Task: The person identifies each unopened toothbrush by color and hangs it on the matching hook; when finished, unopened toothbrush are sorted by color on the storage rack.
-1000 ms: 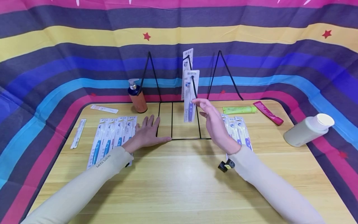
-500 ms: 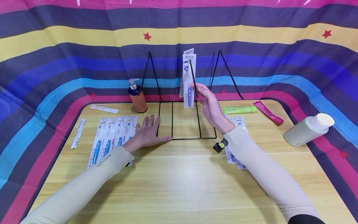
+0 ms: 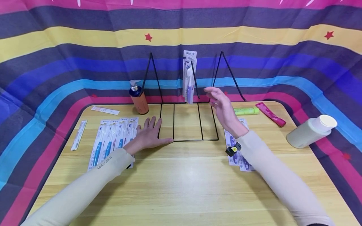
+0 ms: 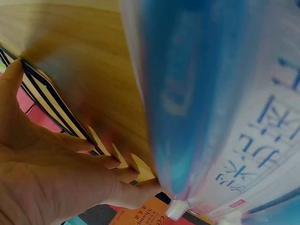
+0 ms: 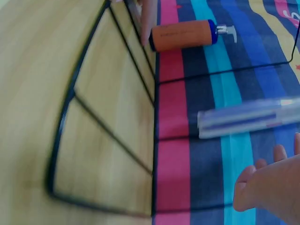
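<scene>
Seen from above, a person's two bare hands are at a pale wood-grain bench [image 3: 181, 188]. Toward the far edge stands a black wire display rack [image 3: 173, 122], its flat grid base on the bench and its angled wires rising at the back. At the middle wire hang overlapping white-and-clear packs of purple toothbrushes [image 3: 189, 82], nearly upright, their lower ends above the rear of the base.

The right hand [image 3: 223, 108] is raised just to the right of these hanging packs, near them but not touching. Its grip is apart, with the fingers loosely bent. The left hand [image 3: 148, 135] lies at the left end of the rack's base, its grip spread wide and the thumb reaching the front bar.

Four white packs of blue toothbrushes [image 3: 109, 141] lie side by side beneath and beside the left wrist. More flat packs of purple toothbrushes [image 3: 244, 161] lie under the right wrist, partly hidden.

Behind the left hand stands an orange pump bottle with a dark blue top [image 3: 140, 102]; two slim white packets [image 3: 105, 110] lie farther left. On the right are a lime-green tube [image 3: 247, 111], a magenta tube [image 3: 270, 114] and an off-white bottle with a white cap [image 3: 306, 133]. A cloth of bright stripes [image 3: 181, 34] surrounds the back and sides.
</scene>
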Action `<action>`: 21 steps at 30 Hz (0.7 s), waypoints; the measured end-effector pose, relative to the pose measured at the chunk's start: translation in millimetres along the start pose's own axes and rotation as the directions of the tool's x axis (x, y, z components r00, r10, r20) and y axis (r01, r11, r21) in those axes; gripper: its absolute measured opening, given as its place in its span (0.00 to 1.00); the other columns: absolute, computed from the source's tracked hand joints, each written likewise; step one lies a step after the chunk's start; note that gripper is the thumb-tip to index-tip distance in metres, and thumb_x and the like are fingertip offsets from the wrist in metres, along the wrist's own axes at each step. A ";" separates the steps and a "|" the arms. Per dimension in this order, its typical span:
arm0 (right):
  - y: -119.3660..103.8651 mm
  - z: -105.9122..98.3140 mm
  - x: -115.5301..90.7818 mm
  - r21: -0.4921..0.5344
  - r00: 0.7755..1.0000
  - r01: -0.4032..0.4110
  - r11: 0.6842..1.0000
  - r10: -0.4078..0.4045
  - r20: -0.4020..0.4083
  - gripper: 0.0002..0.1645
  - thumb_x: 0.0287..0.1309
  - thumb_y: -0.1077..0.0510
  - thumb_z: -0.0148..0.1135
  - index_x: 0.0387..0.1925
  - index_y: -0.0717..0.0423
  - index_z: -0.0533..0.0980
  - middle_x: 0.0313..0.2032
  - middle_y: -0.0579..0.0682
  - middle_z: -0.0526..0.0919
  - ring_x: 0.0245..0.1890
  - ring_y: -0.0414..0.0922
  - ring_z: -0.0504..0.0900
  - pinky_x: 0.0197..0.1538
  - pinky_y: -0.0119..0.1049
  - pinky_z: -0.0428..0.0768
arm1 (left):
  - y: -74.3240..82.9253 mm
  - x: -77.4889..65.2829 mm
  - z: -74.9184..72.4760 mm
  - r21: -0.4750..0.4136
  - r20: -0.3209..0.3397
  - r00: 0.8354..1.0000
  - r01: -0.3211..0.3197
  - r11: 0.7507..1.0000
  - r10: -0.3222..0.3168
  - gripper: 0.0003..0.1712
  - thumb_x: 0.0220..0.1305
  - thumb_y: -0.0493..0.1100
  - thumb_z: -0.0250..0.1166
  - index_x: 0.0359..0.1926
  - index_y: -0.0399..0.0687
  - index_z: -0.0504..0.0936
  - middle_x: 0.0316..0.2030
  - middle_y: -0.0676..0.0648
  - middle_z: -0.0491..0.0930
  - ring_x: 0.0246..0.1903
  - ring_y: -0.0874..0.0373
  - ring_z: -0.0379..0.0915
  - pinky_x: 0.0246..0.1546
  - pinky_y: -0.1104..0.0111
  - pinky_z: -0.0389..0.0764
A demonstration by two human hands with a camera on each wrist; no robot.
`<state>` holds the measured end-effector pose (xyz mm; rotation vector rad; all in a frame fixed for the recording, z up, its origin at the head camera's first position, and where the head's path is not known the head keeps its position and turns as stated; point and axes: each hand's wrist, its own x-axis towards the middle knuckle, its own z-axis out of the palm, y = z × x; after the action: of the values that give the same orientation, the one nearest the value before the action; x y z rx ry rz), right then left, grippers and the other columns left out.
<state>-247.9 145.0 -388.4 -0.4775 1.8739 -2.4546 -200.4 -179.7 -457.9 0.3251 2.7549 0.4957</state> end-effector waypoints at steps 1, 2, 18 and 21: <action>-0.5 -6.4 -3.4 -0.002 1.000 -0.002 1.000 0.002 -0.007 0.23 0.78 0.52 0.51 0.64 0.56 0.79 0.66 0.50 0.77 0.67 0.51 0.70 0.64 0.47 0.62 | 0.6 -0.7 -0.5 0.003 -0.004 1.000 -0.003 1.000 0.003 0.72 0.63 0.83 0.62 0.89 0.44 0.45 0.87 0.32 0.36 0.84 0.29 0.27 0.72 0.22 0.37; -1.3 -12.6 -7.1 -0.001 1.000 -0.002 1.000 0.002 -0.015 0.22 0.79 0.54 0.51 0.64 0.56 0.79 0.66 0.52 0.77 0.66 0.51 0.71 0.64 0.47 0.63 | 1.4 -1.5 -1.0 0.007 -0.007 1.000 -0.006 1.000 0.006 0.72 0.64 0.83 0.62 0.89 0.44 0.46 0.86 0.31 0.37 0.84 0.29 0.27 0.72 0.21 0.37; -12.1 -123.1 -106.3 -0.216 0.959 -0.221 0.951 0.172 -0.224 0.26 0.79 0.57 0.66 0.72 0.58 0.74 0.65 0.50 0.80 0.58 0.42 0.80 0.56 0.29 0.81 | 0.4 -0.1 0.7 -0.007 -0.019 1.000 -0.016 1.000 0.016 0.75 0.59 0.89 0.60 0.89 0.44 0.48 0.86 0.31 0.39 0.83 0.28 0.29 0.70 0.19 0.37; -9.7 -138.6 -122.8 -0.284 0.921 -0.350 0.893 0.273 -0.276 0.32 0.78 0.54 0.69 0.75 0.60 0.71 0.61 0.45 0.83 0.52 0.38 0.83 0.51 0.28 0.83 | -0.5 -0.2 0.6 0.000 -0.020 1.000 -0.009 1.000 0.009 0.75 0.59 0.88 0.60 0.89 0.44 0.48 0.86 0.31 0.39 0.83 0.27 0.29 0.70 0.19 0.37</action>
<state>-163.9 302.1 -439.9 0.1167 2.2526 -2.0688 -200.1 -180.0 -458.5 0.3350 2.7735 0.5045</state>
